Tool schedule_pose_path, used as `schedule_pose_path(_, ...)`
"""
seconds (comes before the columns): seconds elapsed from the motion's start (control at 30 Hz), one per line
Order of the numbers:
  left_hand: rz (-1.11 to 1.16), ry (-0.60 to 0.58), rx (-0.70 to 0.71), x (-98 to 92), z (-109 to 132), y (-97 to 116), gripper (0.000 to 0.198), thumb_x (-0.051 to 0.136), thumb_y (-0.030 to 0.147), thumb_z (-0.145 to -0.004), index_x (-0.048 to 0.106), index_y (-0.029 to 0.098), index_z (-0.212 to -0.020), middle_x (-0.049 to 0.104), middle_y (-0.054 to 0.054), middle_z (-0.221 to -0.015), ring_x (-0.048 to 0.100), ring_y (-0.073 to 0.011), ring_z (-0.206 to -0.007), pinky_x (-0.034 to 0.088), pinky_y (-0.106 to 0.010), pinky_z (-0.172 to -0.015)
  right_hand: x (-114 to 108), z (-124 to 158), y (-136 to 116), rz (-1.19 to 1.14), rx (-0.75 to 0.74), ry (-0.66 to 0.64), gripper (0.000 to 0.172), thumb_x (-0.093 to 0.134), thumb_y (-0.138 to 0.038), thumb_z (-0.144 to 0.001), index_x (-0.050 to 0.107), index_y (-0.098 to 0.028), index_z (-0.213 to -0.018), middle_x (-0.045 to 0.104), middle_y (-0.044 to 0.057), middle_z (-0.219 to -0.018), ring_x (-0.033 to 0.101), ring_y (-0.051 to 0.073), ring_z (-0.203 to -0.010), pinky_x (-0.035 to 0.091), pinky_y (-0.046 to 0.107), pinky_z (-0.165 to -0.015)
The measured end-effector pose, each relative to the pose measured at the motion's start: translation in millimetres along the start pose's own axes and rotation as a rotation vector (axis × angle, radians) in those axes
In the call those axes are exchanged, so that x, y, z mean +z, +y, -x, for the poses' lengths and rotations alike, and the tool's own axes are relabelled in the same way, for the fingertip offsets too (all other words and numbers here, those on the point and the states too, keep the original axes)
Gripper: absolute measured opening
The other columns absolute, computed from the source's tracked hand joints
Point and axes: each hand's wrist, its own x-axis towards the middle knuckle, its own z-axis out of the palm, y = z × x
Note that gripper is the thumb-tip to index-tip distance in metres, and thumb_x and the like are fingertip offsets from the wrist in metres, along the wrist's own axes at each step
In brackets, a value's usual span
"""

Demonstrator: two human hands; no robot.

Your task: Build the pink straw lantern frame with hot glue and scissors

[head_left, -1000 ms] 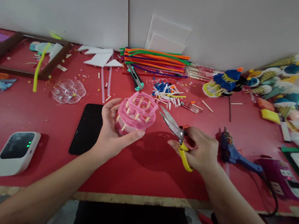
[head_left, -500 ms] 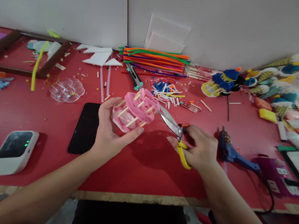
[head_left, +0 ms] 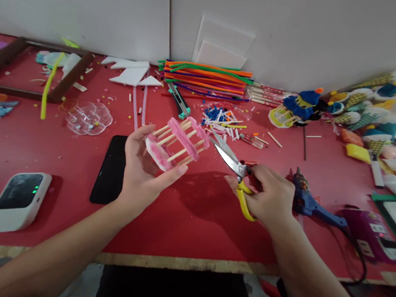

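Note:
My left hand [head_left: 142, 164] grips a small pink cage [head_left: 181, 140] made of pale wooden sticks joined by fuzzy pink bands, with a white and pink base on the left side. The cage is tilted on its side above the table. In my right hand [head_left: 272, 191] is a pair of scissors [head_left: 229, 158] with yellow handles, its blades slightly parted and pointing at the cage's right end. A gap too small to judge lies between the blade tips and the pink band. A black phone [head_left: 109, 171] lies beneath my left hand.
A glue gun [head_left: 307, 200] with a cord lies right of my right hand, near a purple box [head_left: 359, 232]. Pipe cleaners [head_left: 206, 79], a utility knife [head_left: 178, 101] and cut scraps [head_left: 221, 118] lie behind the cage. A white device [head_left: 17, 203] stands at left.
The cage has turned in my left hand, so its sticks and gaps show more plainly. My right hand with the scissors has shifted slightly right.

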Motion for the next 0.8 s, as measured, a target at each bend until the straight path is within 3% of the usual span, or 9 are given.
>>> schedule_pose_path(0.17,-0.035,0.02,-0.008,-2.3,0.7,4.3,0.066,0.088,0.046,-0.076,0.05,0.041,-0.129,0.056,-0.004,-0.134,0.063,-0.0275,-0.124,0.061,-0.05,-0.103,1.4,0.8,1.5,0.004,0.031,-0.005,0.04,0.061,-0.053,-0.091,0.051,-0.023,-0.068,0.055,0.0,-0.058,0.047,0.013,-0.05,0.031,0.027,-0.051)
schedule_pose_path(0.37,0.061,-0.004,-0.05,-8.2,-3.7,1.8,0.045,0.069,0.056,-0.091,0.062,0.038,-0.131,0.069,0.0,-0.123,0.068,-0.0225,-0.11,0.062,-0.039,-0.09,-6.6,-4.8,15.3,0.01,-0.121,-0.029,0.03,0.066,-0.048,-0.089,0.058,-0.022,-0.075,0.058,0.0,-0.06,0.051,0.014,-0.052,0.031,0.029,-0.051)
schedule_pose_path(0.5,0.11,-0.033,-0.271,-13.5,-15.7,7.6,0.046,0.079,0.056,-0.081,0.072,0.031,-0.119,0.074,-0.001,-0.108,0.069,-0.0191,-0.092,0.058,-0.032,-0.076,-14.1,-8.3,24.1,0.015,-0.205,-0.047,0.021,0.066,-0.041,-0.088,0.06,-0.022,-0.08,0.063,0.002,-0.064,0.058,0.016,-0.057,0.035,0.03,-0.054)
schedule_pose_path(0.6,0.206,0.152,-0.486,-16.1,-26.9,20.4,0.042,0.082,0.05,-0.074,0.074,0.023,-0.104,0.072,-0.001,-0.094,0.066,-0.015,-0.083,0.055,-0.026,-0.07,-16.2,-8.5,25.2,0.016,-0.206,-0.05,0.019,0.066,-0.038,-0.086,0.06,-0.022,-0.079,0.063,0.002,-0.065,0.058,0.016,-0.058,0.036,0.029,-0.054)
schedule_pose_path(0.7,0.293,0.106,-0.732,-16.5,-34.9,31.1,0.051,0.088,0.047,-0.06,0.071,0.018,-0.099,0.068,0.0,-0.082,0.064,-0.0139,-0.068,0.051,-0.024,-0.054,-17.7,-8.5,24.9,0.033,-0.239,-0.079,0.021,0.065,-0.037,-0.087,0.059,-0.021,-0.075,0.06,0.001,-0.063,0.057,0.016,-0.058,0.036,0.029,-0.055)
schedule_pose_path(0.8,0.304,0.078,-0.835,-15.2,-38.4,35.4,0.052,0.09,0.045,-0.057,0.068,0.016,-0.094,0.066,0.001,-0.076,0.064,-0.0147,-0.064,0.052,-0.024,-0.051,-20.0,-8.8,26.4,0.064,-0.272,-0.108,0.021,0.061,-0.035,-0.087,0.058,-0.02,-0.071,0.058,0.001,-0.062,0.055,0.015,-0.058,0.035,0.029,-0.055)
